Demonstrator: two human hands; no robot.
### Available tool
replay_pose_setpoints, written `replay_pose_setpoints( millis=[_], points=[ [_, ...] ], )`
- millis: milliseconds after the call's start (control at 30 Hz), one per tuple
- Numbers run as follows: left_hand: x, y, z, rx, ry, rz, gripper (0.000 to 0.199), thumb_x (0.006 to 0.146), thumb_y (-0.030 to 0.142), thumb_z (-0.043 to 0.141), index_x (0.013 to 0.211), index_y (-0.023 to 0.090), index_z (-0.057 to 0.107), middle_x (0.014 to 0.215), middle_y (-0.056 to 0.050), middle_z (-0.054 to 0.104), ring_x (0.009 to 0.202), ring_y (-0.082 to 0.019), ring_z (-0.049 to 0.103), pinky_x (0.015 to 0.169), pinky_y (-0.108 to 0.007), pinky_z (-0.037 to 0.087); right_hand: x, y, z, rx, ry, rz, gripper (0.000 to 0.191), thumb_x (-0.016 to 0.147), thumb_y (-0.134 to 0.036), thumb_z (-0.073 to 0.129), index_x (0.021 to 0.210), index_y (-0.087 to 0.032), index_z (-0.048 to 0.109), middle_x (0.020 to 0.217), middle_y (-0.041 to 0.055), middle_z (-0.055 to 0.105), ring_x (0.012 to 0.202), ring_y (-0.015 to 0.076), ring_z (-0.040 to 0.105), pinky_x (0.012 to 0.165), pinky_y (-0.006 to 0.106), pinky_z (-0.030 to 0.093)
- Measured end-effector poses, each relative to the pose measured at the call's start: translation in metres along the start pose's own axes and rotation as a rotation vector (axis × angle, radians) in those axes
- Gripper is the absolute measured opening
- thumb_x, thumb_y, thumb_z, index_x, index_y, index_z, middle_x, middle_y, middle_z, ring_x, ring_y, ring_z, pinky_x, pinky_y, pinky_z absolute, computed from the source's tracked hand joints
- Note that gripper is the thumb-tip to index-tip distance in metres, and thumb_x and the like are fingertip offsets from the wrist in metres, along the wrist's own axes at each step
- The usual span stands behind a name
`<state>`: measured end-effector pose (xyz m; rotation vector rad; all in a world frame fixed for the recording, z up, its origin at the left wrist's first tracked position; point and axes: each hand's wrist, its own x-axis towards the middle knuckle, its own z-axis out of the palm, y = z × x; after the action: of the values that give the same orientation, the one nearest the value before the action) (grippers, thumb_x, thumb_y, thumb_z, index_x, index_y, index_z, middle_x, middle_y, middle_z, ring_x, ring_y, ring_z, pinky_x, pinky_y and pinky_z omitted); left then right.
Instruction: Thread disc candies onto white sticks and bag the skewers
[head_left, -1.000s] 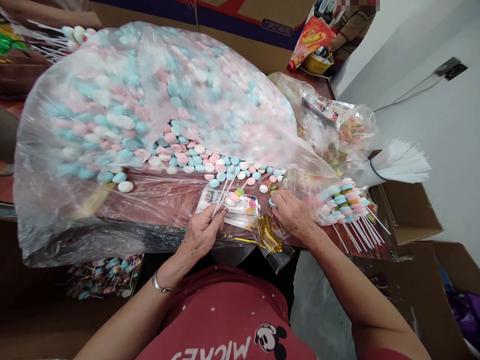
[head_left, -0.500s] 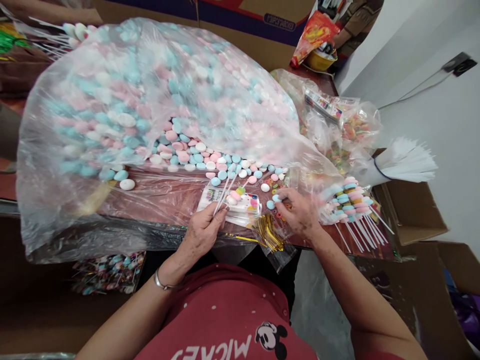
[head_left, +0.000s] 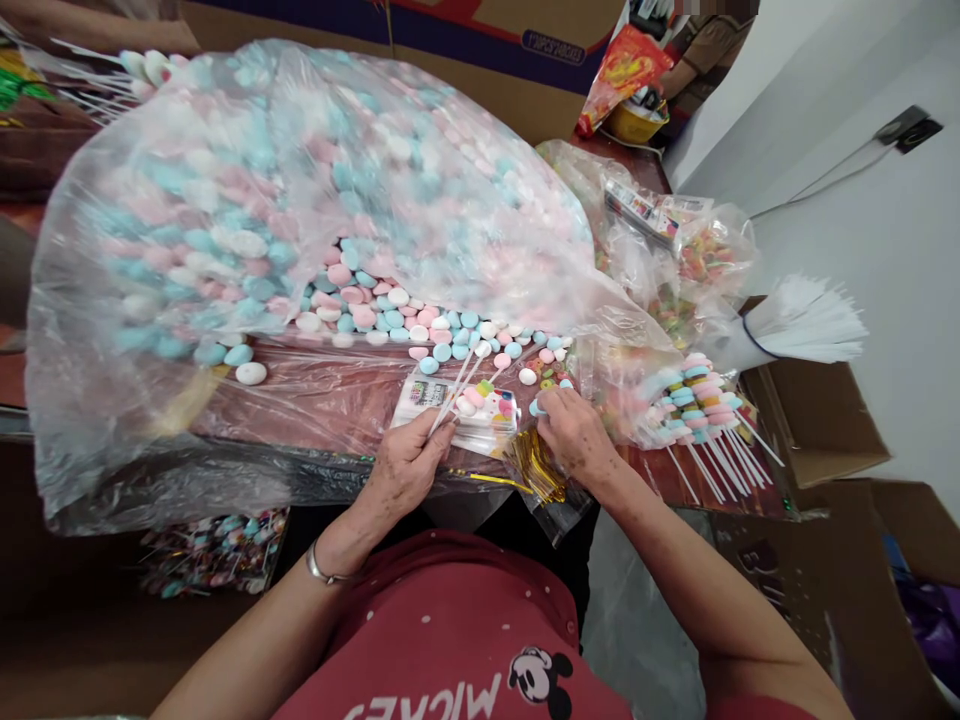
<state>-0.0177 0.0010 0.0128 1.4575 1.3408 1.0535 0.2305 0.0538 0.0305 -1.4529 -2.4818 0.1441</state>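
My left hand (head_left: pixel 411 462) is closed on several thin white sticks (head_left: pixel 459 385), which slant up and away over a stack of printed cards (head_left: pixel 420 395). Just past its fingertips is a short row of white, pink and green candies (head_left: pixel 474 396); it seems threaded on a stick. To the right, my right hand (head_left: pixel 579 437) has its fingers pinched at a blue marshmallow (head_left: pixel 535 407), partly covered by the fingertips. Small ring-shaped gummies (head_left: pixel 555 372) lie just beyond this hand. Gold twist ties (head_left: pixel 541 465) sit beneath its wrist side.
A big clear bag (head_left: pixel 337 150) of pink, blue and white marshmallows spills onto the table. Candy skewers (head_left: pixel 701 405) lie at right, near a bundle of white sticks (head_left: pixel 806 320). Cardboard boxes (head_left: pixel 814 425) stand beside the table. Another person's arm (head_left: pixel 112 30) shows at upper left.
My right hand has drawn slightly left and toward me, its fingers closing over the blue marshmallows. My left hand still holds the sticks in nearly the same place.
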Motion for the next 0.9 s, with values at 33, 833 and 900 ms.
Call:
replay_pose_setpoints(
  millis=[33, 833, 900],
  points=[
    [0.0, 0.001, 0.0, 0.016, -0.006, -0.002, 0.026, 0.09, 0.034, 0.047, 0.073, 0.019, 0.057, 0.054, 0.005, 0.046, 0.052, -0.011, 0.042, 0.053, -0.022, 0.034, 0.004, 0.0, 0.0, 0.085, 0.035, 0.066, 0.014, 0.081, -0.01, 0.048, 0.079, -0.022, 0.055, 0.08, 0.0066, 0.064, 0.079, 0.0232, 0.057, 0.076, 0.037, 0.048],
    [0.005, 0.003, 0.002, 0.035, -0.026, 0.003, 0.029, 0.088, 0.035, 0.046, 0.083, 0.017, 0.068, 0.055, 0.005, 0.046, 0.054, -0.011, 0.042, 0.055, -0.021, 0.036, 0.052, -0.034, -0.001, 1.426, 0.177, 0.402, 0.03, 0.063, -0.034, 0.085, 0.075, -0.022, 0.061, 0.069, -0.0045, 0.066, 0.061, 0.0105, 0.06, 0.059, 0.024, 0.052],
    [0.005, 0.003, 0.002, 0.027, -0.038, -0.003, 0.029, 0.088, 0.035, 0.045, 0.083, 0.018, 0.068, 0.054, 0.005, 0.045, 0.053, -0.011, 0.041, 0.055, -0.021, 0.036, 0.051, -0.033, 0.002, 1.358, 0.16, 0.344, 0.027, 0.068, -0.037, 0.082, 0.077, -0.022, 0.061, 0.066, -0.0056, 0.064, 0.058, 0.0094, 0.058, 0.057, 0.023, 0.05]
  ],
)
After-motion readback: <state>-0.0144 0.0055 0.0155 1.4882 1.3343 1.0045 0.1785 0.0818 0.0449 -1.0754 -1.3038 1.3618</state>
